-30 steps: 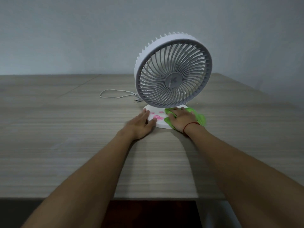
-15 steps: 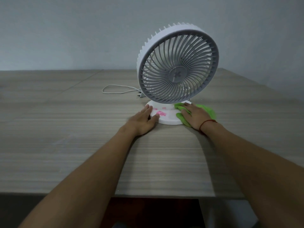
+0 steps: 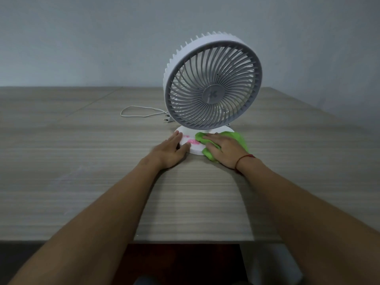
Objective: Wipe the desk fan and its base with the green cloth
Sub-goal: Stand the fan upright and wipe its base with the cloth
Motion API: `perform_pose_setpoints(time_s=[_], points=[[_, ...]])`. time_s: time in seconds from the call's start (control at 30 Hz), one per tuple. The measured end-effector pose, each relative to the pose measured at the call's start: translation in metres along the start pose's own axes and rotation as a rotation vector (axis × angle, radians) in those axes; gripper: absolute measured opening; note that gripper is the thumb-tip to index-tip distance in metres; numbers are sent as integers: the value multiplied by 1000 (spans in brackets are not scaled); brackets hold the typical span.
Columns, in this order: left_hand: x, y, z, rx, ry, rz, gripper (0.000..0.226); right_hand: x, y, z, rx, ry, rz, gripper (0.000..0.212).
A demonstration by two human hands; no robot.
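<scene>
A wide wood-grain desk [image 3: 82, 182] fills most of your view, its near edge visible and its left and right sides cut off by the frame. On it, right of centre, stands the desk fan [image 3: 212, 83], upright, its round grey grille facing you; the blades behind the grille are hard to make out. Your two bare forearms reach in from the bottom corners, your elbows out of sight. The fan's white round base [image 3: 192, 148] is largely covered: your right hand [image 3: 223, 150] lies flat, fingers spread, pressing the green cloth [image 3: 240, 138] onto the base's right half, so much of the cloth is hidden under your palm. Your left hand [image 3: 171, 150] rests flat and open on the desk, fingertips touching the base's left rim. Between your hands, pink smears [image 3: 190, 140] show on the base. A thin white cord [image 3: 139, 112] loops behind the fan, ending in a plug [image 3: 167, 118] partly hidden by the grille.
</scene>
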State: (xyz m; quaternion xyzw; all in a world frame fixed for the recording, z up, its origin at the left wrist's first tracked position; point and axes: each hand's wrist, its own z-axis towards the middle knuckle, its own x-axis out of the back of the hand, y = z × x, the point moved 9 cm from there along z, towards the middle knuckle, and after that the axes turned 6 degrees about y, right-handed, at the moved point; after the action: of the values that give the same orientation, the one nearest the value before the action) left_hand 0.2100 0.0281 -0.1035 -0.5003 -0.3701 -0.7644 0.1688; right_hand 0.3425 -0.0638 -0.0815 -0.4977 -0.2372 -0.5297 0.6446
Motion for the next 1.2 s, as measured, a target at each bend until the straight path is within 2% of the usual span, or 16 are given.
perform_pose_setpoints(time_s=[0.07, 0.17, 0.23, 0.43, 0.67, 0.77, 1.0, 1.2], points=[[1, -1, 0, 0, -5, -2, 71, 7, 23, 0, -61, -11, 14, 43], [0, 1, 0, -6, -10, -1, 70, 13, 60, 10, -274, -57, -67, 49], [1, 3, 0, -3, -8, 5, 70, 8, 62, 18, -344, -101, -116, 50], [0, 3, -1, 4, -7, 17, 70, -8, 7, 26, -219, -58, -179, 45], [-1, -1, 0, 11, -7, 2, 72, -3, -10, 0, -24, 0, -39, 43], [-1, 0, -1, 14, -13, 8, 73, 3, 0, 0, -49, 42, -20, 42], [-1, 2, -1, 18, -20, -6, 73, -6, 2, 18, -209, 56, -148, 44], [-3, 2, 0, 22, -27, -35, 74, -21, -25, 15, -120, -112, -74, 49]])
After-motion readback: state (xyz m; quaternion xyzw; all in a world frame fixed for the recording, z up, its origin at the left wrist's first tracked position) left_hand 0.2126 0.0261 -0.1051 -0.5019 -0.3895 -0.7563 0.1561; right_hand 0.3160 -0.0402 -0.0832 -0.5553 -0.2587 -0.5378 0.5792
